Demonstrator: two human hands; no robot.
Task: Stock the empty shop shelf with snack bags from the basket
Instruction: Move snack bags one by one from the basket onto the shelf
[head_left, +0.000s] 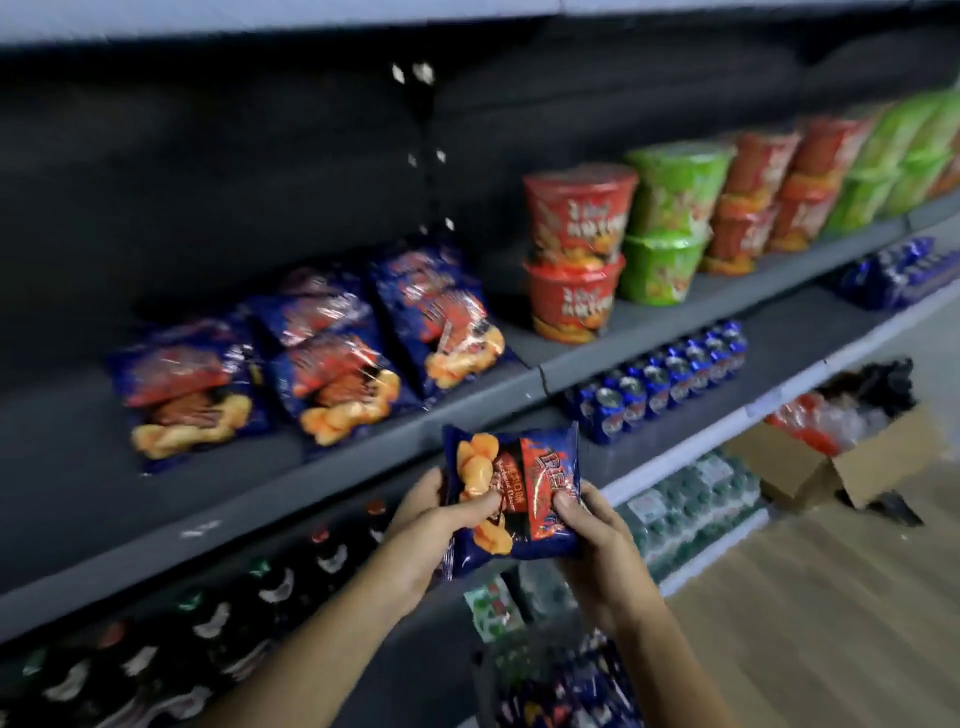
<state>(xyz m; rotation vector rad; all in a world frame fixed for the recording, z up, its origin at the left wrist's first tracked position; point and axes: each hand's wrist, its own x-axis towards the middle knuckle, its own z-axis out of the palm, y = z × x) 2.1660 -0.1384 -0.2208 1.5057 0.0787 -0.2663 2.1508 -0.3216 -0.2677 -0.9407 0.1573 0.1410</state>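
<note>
**Both hands hold one snack bag in front of the shelf**

The snack bag (519, 493) is off the shelf, in the air just in front of the shelf edge and held sideways, print facing the camera. It is blue with a red panel and orange snack pictures.

The left hand (426, 525) grips the bag's left end, thumb curled onto the front and fingers behind. The right hand (597, 540) grips the right end, fingertips pinched over the edge. Both hands are closed on the bag, neither spread.

The dark grey shelf (208, 514) already carries several matching bags (332, 364). They lie flat or lean back in a loose group left of centre, some overlapping. The exact count is unclear because of blur. The shelf's left part is bare.

Further right on the same shelf are red noodle cups (576, 249) stacked two high. Green noodle cups (670, 223) stand just beside them, and more of both run off to the right.

On the shelf below are dark bottles (208, 623) at the left and blue cans (660, 384) at the right. Green-white bottle packs (691, 499) sit lower still.

The basket (483, 670) is at the bottom centre under the arms, blurred, with blue bags inside. An open cardboard box (810, 467) sits on the wood floor (831, 623) at the right.
</note>
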